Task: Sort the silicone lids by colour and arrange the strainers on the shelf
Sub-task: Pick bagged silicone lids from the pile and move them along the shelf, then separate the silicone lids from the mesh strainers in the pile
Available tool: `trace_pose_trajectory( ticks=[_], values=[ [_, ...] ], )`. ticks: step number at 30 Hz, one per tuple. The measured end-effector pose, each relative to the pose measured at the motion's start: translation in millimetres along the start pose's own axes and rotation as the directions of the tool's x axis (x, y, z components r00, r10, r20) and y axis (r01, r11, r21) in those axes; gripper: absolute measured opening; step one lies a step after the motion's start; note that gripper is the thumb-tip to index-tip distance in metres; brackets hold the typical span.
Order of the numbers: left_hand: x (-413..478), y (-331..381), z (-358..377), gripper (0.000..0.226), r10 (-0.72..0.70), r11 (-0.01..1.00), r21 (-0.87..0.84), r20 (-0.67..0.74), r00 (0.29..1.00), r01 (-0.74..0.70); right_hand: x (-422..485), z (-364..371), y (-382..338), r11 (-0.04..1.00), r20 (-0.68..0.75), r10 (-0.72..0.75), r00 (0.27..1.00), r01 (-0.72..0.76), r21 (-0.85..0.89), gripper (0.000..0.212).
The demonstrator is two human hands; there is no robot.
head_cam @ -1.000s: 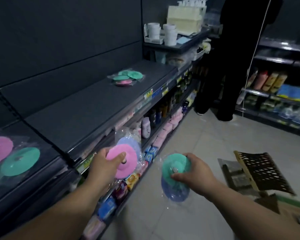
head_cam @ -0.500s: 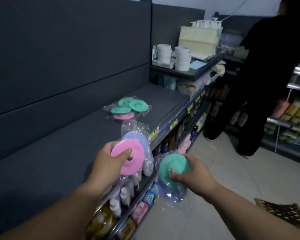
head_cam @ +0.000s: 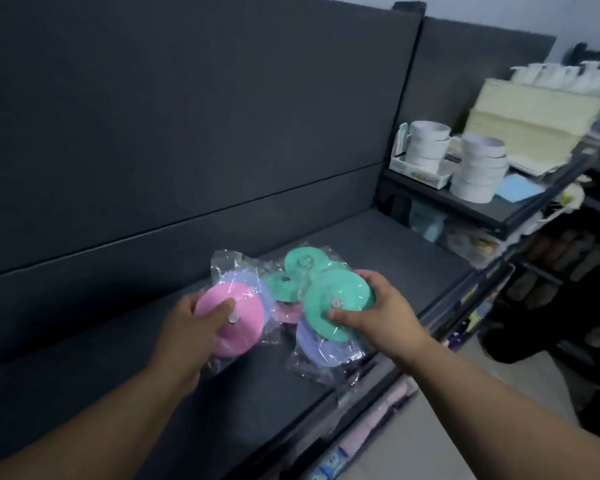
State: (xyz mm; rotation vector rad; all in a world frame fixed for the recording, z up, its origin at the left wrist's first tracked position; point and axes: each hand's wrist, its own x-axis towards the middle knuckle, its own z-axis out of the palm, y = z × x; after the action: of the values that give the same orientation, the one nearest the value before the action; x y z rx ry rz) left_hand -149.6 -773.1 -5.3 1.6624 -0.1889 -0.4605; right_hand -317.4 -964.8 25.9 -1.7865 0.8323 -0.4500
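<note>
Two clear-bagged packs are held low over the dark shelf [head_cam: 118, 393], one in each hand, just beside the small heap of lids [head_cam: 300, 261] lying there in green and pink. The left hand [head_cam: 187, 330] has its grip clamped on a pack whose pink lid [head_cam: 246, 327] faces up. Its thumb lies across the disc next to the centre knob, and a lilac lid [head_cam: 257, 282] shows behind in the same bag. The right hand [head_cam: 392, 313] has its grip clamped on a pack topped by a green lid [head_cam: 323, 317], thumb by the knob and fingers over the far rim. A second lilac disc [head_cam: 317, 351] hangs below it. Holding each pack face-up by its top disc keeps the colour readable, which suits sorting by colour. Bringing both to the heap looks like gathering the stock in one spot before splitting it. Whether either bag touches the shelf I cannot tell. No strainer can be made out here; stacked white bowls [head_cam: 475, 171] stand on the higher shelf [head_cam: 465, 206] to the right.
</note>
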Motion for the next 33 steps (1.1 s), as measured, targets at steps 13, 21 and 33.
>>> trace_pose_trajectory(
  ticks=[13, 21, 33],
  values=[
    [-13, -32, 55, 0.089, 0.104, 0.634, 0.772, -0.040, 0.994, -0.036, 105, 25, 32, 0.451, 0.708, -0.242, 0.663, 0.723, -0.523, 0.092],
    [-55, -36, 23, 0.074, 0.175, 0.561, 0.824, -0.213, 0.961, 0.080, 87, 45, 7, 0.335, 0.723, -0.377, 0.578, 0.813, -0.475, 0.073],
    [-232, -71, -122, 0.074, 0.128, 0.377, 0.832, -0.483, 0.866, 0.408, -84, 142, -26, 0.311, 0.927, -0.252, 0.276, 0.931, -0.193, 0.059]
  ],
)
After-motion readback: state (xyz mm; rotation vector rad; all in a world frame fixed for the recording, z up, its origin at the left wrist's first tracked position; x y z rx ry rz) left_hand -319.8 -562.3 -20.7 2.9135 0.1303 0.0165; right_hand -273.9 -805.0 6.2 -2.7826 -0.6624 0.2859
